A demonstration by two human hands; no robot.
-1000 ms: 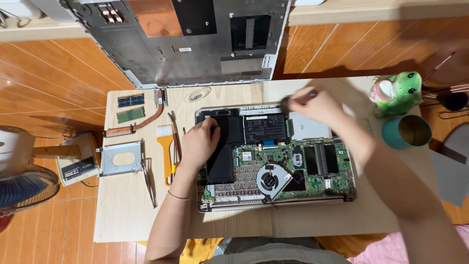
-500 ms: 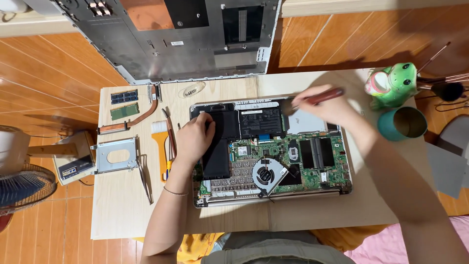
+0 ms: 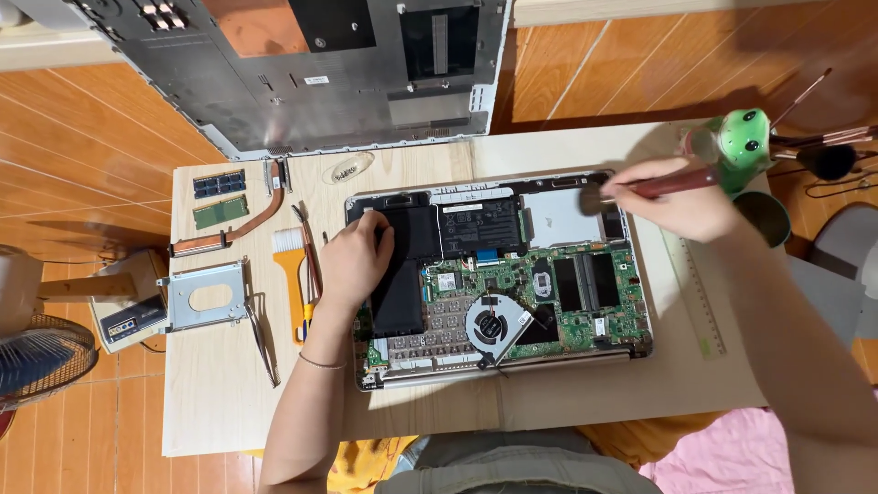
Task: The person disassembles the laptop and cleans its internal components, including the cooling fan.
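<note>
Our right hand (image 3: 681, 206) pinches a dark-handled brush (image 3: 640, 189), bristles at the far right corner of the opened laptop (image 3: 498, 279) on the desk (image 3: 219, 402). Our left hand (image 3: 352, 261) lies flat on the battery (image 3: 407, 270), gripping nothing. Excess pressure could snag exposed board components; a slipping palm could shift the chassis.

Wooden plank floor (image 3: 82, 155), low table (image 3: 219, 412) — perhaps plywood

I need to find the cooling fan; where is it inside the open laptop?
In the head view, the round fan sits low in the laptop's middle, beside the black battery under the left hand.
</note>
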